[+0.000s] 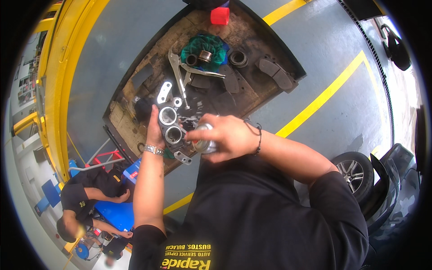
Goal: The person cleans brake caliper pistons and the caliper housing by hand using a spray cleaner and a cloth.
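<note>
My left hand (pixel 154 129) is closed on the side of a metal brake caliper (pixel 170 125) with two round bores facing up. In my right hand (pixel 231 136) is a spray can (pixel 204 144), held close beside the caliper, the index finger at its top. Pale streaks, perhaps spray or liquid, show just beyond the caliper. Farther off, locking pliers (pixel 176 72) lie by a green cloth (pixel 204 42) that bears a metal piston (pixel 205 56) and a dark ring-shaped part (pixel 191 60). Several brake pads (pixel 269 67) lie on the worn bench top.
The dirty bench (pixel 252 36) has a raised dark edge. Stacked rings (pixel 238 58) and a red cup (pixel 220 16) are on its far part. A wheel (pixel 352 173) stands at right. At lower left a co-worker (pixel 87 193) bends beside a blue surface (pixel 114 215); a yellow post (pixel 74 67) rises at left.
</note>
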`<state>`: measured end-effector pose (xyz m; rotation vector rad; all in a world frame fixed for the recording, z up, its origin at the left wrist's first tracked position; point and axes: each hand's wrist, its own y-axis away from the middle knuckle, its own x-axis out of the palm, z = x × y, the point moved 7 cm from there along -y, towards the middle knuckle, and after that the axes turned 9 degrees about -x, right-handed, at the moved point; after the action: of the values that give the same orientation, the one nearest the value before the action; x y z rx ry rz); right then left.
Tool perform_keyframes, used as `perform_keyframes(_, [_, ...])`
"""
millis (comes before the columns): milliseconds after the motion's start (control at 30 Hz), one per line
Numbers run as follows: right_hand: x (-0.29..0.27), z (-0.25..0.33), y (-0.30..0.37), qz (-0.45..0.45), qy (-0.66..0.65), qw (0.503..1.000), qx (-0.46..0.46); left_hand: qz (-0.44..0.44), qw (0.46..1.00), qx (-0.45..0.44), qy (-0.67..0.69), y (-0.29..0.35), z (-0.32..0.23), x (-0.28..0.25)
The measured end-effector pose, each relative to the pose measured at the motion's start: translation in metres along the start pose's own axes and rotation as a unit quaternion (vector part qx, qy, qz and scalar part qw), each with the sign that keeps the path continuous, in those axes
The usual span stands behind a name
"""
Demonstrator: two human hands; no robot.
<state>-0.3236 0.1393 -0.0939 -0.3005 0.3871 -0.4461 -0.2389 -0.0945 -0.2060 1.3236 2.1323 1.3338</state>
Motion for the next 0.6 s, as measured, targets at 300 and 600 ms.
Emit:
perform_keyframes(300, [-0.003,0.007,0.0,-0.002,-0.049,0.998,-0.036,0.028,0.999,0.018,-0.005,0.01,-0.005,-0.015])
perform_keyframes(600, [0.027,0.01,-0.001,0.081,-0.033,0.996,-0.025,0.034,0.995,0.079,0.046,0.009,-0.017,-0.015])
